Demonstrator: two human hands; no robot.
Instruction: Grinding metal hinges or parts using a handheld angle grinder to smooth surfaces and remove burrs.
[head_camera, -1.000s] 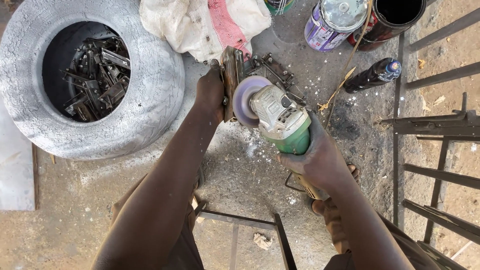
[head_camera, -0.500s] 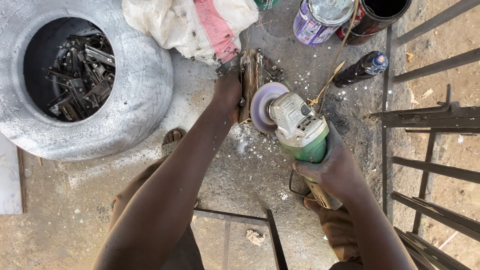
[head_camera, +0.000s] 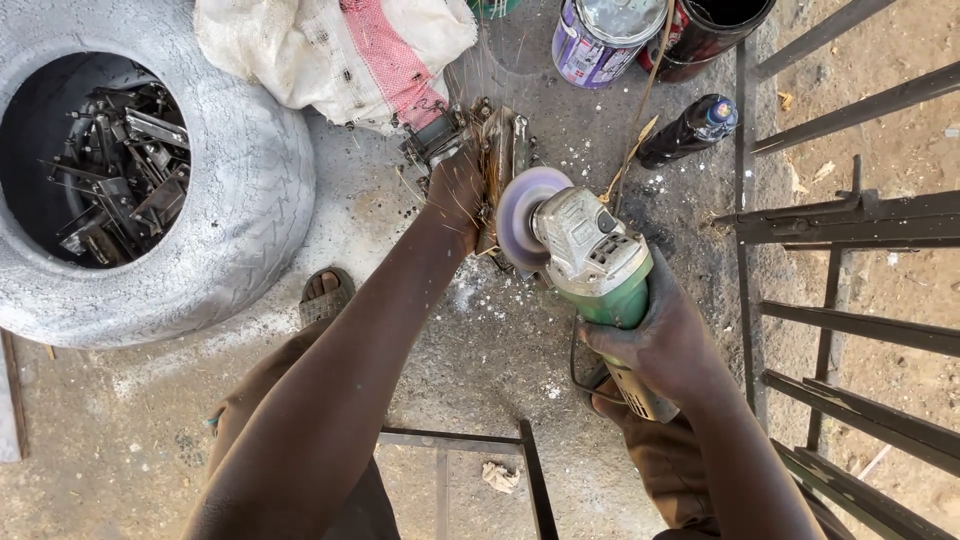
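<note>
Dusty concrete ground lies under the work, a tyre (head_camera: 230, 200) at nine o'clock. Left hand (head_camera: 458, 185) clamps the metal piece (head_camera: 500, 150); right hand (head_camera: 660, 340) grips the grinder (head_camera: 585, 250). Unlike earlier, sparks now fly toward twelve o'clock from the disc (head_camera: 525, 205).

The right hand (head_camera: 665, 345) grips the green body of an angle grinder (head_camera: 590, 255), its disc set against a metal piece (head_camera: 500, 150) that the left hand (head_camera: 455, 185) holds on the concrete floor (head_camera: 500, 350), with thin sparks flying up. A white-painted tyre (head_camera: 250, 200) full of metal scrap (head_camera: 120, 170) lies to the left. A sack (head_camera: 330, 50), two paint cans (head_camera: 600, 35) and a dark bottle (head_camera: 690, 130) sit beyond the grinder.
</note>
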